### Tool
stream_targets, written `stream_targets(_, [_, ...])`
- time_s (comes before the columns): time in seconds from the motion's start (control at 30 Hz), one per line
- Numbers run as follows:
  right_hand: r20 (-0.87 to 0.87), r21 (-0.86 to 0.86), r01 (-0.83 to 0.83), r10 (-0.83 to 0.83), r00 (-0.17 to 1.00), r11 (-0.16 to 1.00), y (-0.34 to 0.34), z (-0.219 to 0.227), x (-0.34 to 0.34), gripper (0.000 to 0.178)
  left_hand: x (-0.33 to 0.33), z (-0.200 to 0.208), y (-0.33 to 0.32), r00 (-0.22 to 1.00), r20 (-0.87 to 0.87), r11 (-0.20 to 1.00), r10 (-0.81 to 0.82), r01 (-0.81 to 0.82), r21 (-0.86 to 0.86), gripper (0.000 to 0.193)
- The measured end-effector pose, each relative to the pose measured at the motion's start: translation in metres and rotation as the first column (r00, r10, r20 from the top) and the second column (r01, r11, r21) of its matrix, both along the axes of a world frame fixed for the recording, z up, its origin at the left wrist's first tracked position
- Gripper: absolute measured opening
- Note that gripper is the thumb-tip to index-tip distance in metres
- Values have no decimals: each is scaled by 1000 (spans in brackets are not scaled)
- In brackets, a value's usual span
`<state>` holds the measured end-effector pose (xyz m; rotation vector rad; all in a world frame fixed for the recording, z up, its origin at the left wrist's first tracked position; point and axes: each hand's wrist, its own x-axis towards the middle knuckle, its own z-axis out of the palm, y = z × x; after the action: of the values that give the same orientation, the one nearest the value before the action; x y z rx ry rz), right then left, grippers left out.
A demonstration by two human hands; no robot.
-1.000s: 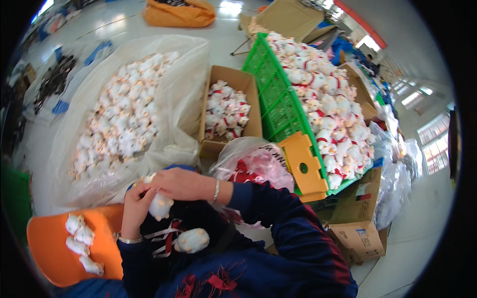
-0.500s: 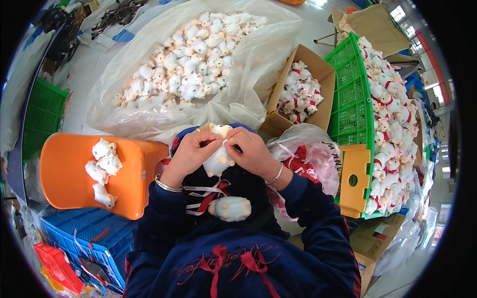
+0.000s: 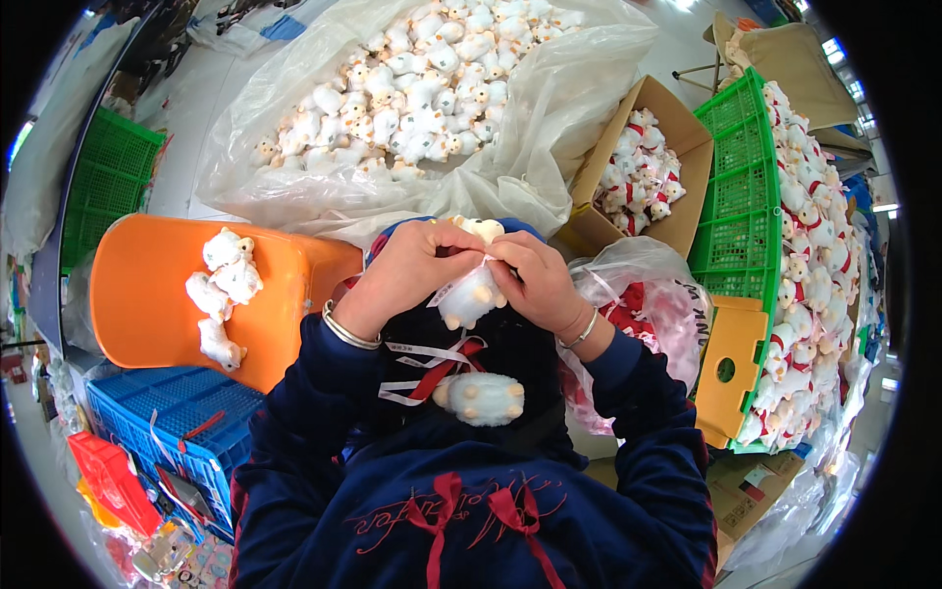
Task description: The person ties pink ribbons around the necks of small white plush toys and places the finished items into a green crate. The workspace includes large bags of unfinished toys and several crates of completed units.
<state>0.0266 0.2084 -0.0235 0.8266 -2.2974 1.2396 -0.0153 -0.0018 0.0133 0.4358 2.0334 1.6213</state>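
A small white plush animal [image 3: 469, 300] hangs upright between my hands, its cream-coloured feet toward me and its head partly covered by my fingers. My left hand [image 3: 412, 270] pinches a narrow pale ribbon [image 3: 447, 292] at the toy's neck. Close against it, my right hand [image 3: 542, 283] is closed at the same spot, its fingertips meeting the left ones on the ribbon. On my lap a second white plush animal [image 3: 488, 399] lies feet up. Beside it are loose white and red ribbons [image 3: 429, 371].
An orange chair [image 3: 137, 294] at left holds several plush toys, with a blue crate [image 3: 177, 402] below it. Ahead lies a clear plastic sheet [image 3: 392, 208] heaped with toys. To the right stand a cardboard box [image 3: 695, 162], a bag of red ribbons [image 3: 638, 314] and a green crate [image 3: 731, 236].
The view has shifted, so most things sit further right. My fingertips have come together at the toy's neck, and a pale ribbon end now shows beside its body. The toy tilts more.
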Motion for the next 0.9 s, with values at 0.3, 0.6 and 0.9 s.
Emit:
stream_targets(0.3, [79,-54,-43,47,996,998,6,0,-4,25,-16,-9,2,986,-77,989,-145,146,9,16])
stream_targets(0.6, [48,20,-44,43,998,999,7,9,-4,24,4,-3,8,997,-77,1000,3,-4,-4,9])
stream_targets(0.9, [102,-52,-8,14,995,999,9,-2,3,20,7,0,4,999,-21,1000,-25,25,-2,7])
